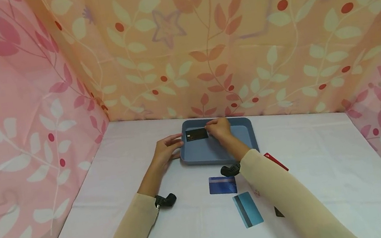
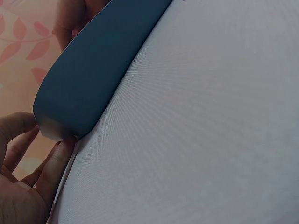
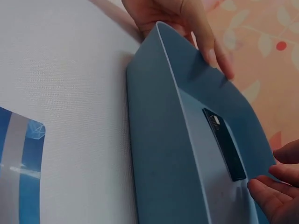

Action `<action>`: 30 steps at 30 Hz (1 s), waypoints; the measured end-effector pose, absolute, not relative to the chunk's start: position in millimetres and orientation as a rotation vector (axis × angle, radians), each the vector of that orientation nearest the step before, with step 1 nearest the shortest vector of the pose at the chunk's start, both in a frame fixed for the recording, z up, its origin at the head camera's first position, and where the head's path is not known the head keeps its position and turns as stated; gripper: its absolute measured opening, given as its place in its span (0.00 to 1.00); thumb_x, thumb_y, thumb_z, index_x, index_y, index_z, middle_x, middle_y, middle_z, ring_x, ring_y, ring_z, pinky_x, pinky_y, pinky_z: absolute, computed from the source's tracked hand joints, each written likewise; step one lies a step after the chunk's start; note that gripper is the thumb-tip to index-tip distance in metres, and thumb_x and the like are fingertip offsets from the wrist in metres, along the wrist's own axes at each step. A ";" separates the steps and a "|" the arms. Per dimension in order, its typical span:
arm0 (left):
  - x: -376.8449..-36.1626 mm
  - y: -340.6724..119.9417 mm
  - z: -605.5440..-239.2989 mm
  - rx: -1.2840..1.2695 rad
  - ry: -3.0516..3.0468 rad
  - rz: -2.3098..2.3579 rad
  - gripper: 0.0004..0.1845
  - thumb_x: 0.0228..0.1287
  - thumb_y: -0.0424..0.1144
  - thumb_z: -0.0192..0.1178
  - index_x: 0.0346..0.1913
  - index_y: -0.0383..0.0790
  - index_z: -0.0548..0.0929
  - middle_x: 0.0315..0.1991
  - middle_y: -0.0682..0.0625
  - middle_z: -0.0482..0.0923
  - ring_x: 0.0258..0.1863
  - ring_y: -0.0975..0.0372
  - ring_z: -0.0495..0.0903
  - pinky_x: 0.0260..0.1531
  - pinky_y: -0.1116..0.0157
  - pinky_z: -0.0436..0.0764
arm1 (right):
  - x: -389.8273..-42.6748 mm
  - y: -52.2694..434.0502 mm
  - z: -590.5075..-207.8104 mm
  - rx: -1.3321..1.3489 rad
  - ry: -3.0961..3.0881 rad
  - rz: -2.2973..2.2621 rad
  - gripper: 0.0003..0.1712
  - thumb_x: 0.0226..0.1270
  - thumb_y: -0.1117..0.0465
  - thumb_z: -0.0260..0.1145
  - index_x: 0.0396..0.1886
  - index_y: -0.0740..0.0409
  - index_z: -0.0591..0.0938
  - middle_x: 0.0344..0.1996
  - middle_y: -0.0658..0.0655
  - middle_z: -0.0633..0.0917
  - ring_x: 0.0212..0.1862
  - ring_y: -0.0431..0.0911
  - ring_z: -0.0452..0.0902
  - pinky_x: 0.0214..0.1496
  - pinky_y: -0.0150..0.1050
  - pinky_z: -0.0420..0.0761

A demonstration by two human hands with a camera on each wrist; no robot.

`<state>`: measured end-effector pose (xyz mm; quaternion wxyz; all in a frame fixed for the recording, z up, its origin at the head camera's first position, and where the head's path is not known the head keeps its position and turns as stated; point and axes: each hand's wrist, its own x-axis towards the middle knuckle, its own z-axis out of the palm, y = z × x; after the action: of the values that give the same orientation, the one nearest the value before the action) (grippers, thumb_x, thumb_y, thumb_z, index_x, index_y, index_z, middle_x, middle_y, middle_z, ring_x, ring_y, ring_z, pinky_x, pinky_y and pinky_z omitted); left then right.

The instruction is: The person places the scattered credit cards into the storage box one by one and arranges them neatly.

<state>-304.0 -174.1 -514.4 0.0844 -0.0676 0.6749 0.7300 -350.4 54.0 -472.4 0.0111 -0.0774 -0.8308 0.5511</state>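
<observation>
Pinching a black card [image 1: 196, 134] by its right end, our right hand [image 1: 218, 128] holds it inside the blue tray [image 1: 231, 139], over the tray's far left part. From the head view we cannot tell whether the card already rests on the tray floor; in the right wrist view it lies close along the floor near the far wall [image 3: 224, 144], with fingertips [image 3: 264, 193] curled at its end. The chip end of the card points left.

Our left hand [image 1: 165, 149] sits at the tray's left edge. Its fingers [image 2: 56, 161] are curled lightly and touch the tray's near left corner [image 2: 51, 126], as the left wrist view shows; in the right wrist view other fingers [image 3: 212, 44] lie over the left rim. So this hand grips the tray's rim and steadies it.

The tray stands on the bench [image 1: 327, 156], toward the far edge and about midway between left and right. The bench is covered with a white cloth.

Near the tray, toward the near edge:
- dark blue card [image 1: 222, 185], flat, just short of the tray's near wall
- light blue card [image 1: 248, 209] with a dark stripe, nearer to us, slightly turned
- red card [image 1: 276, 161], partly hidden under our right sleeve
- small dark card corner [image 1: 279, 212], showing at the sleeve's edge

Patterned leaf curtains [image 1: 202, 44] close the bench on the left, far and right sides.
</observation>
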 end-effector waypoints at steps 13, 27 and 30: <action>-305.3 -173.1 -515.1 -0.205 2.004 2.169 0.20 0.65 0.34 0.70 0.59 0.46 0.86 0.55 0.42 0.79 0.49 0.55 0.82 0.42 0.58 0.88 | -322.0 73.0 -447.8 -0.049 -2.479 2.034 0.13 0.68 0.68 0.68 0.47 0.74 0.85 0.47 0.69 0.86 0.49 0.58 0.86 0.51 0.41 0.86; -305.8 -175.2 -515.9 -0.190 2.021 2.164 0.22 0.65 0.34 0.70 0.62 0.43 0.83 0.55 0.43 0.79 0.49 0.55 0.82 0.40 0.59 0.88 | -274.0 93.6 -428.1 0.149 -2.506 2.192 0.18 0.73 0.64 0.66 0.54 0.73 0.83 0.50 0.70 0.86 0.53 0.59 0.85 0.51 0.39 0.85; -305.7 -175.1 -516.0 -0.192 2.025 2.161 0.22 0.65 0.34 0.70 0.62 0.44 0.84 0.55 0.43 0.79 0.49 0.55 0.82 0.40 0.59 0.88 | -263.5 98.6 -426.3 0.200 -2.504 2.204 0.17 0.73 0.62 0.66 0.54 0.71 0.83 0.49 0.67 0.87 0.51 0.58 0.86 0.50 0.40 0.86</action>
<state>-305.7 -175.1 -516.0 0.0868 -0.0643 0.6797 0.7255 -263.5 98.6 -426.3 -0.1001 0.0594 -0.7455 0.6562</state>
